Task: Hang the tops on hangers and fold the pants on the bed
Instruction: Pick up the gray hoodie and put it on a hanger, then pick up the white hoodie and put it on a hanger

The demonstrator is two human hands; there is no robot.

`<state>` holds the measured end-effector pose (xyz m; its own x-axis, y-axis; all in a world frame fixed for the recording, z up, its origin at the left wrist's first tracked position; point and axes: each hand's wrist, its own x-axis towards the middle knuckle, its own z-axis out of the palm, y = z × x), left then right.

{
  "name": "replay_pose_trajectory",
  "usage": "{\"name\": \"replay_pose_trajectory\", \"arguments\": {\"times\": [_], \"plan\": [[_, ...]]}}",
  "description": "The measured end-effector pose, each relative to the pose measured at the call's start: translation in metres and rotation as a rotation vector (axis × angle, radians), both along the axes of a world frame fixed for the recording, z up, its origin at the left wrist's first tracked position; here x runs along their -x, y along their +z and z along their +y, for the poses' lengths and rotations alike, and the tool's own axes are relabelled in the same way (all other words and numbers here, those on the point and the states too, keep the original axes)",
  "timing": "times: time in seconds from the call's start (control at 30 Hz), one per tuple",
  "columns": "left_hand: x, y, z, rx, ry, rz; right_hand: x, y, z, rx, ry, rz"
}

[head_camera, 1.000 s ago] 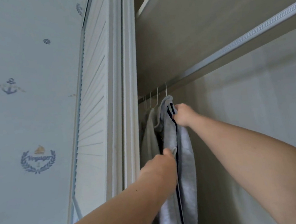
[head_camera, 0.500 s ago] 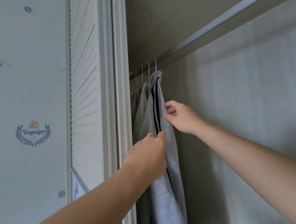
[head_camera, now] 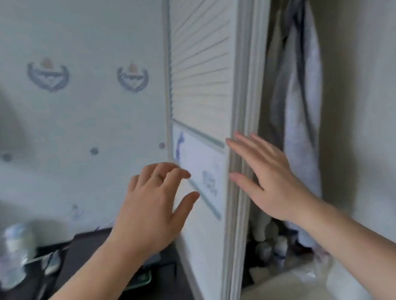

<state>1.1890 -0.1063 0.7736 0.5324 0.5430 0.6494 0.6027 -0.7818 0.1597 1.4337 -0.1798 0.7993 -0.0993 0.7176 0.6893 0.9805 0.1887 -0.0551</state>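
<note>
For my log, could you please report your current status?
Left hand open, empty. Right hand open, empty. Grey top hanging, untouched. Louvred door beside right hand.

A single wide-angle camera worn on the person's head looks forward and slightly down along both bare forearms. It sits close enough that the left hand [head_camera: 150, 210] and right hand [head_camera: 272, 185] fill the middle of the frame. It faces the edge of a white louvred wardrobe door [head_camera: 202, 56], seen between the hands. A grey striped top [head_camera: 296, 116] hangs beyond the right hand, and a dark counter [head_camera: 84, 250] lies below the left hand. The picture is blurred.
</note>
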Motion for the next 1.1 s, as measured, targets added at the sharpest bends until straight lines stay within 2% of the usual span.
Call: {"name": "replay_pose_trajectory", "arguments": {"times": [0.3,0.57,0.7,0.87,1.1], "plan": [[0.236,-0.122,-0.098,0.342,0.476,0.045,0.219,-0.115,-0.018,0.399,0.322,0.109],[0.433,-0.212,-0.231,0.655,0.944,0.035,0.446,-0.195,-0.058,0.679,0.716,0.073],[0.501,-0.239,-0.305,0.746,1.174,-0.033,0.540,-0.221,-0.082,0.783,0.883,0.028],[0.563,-0.267,-0.382,0.865,1.394,-0.187,0.635,-0.253,-0.108,0.898,1.059,-0.122],[0.635,-0.299,-0.437,0.949,1.593,-0.365,0.754,-0.291,-0.113,1.008,1.230,-0.301]]}}
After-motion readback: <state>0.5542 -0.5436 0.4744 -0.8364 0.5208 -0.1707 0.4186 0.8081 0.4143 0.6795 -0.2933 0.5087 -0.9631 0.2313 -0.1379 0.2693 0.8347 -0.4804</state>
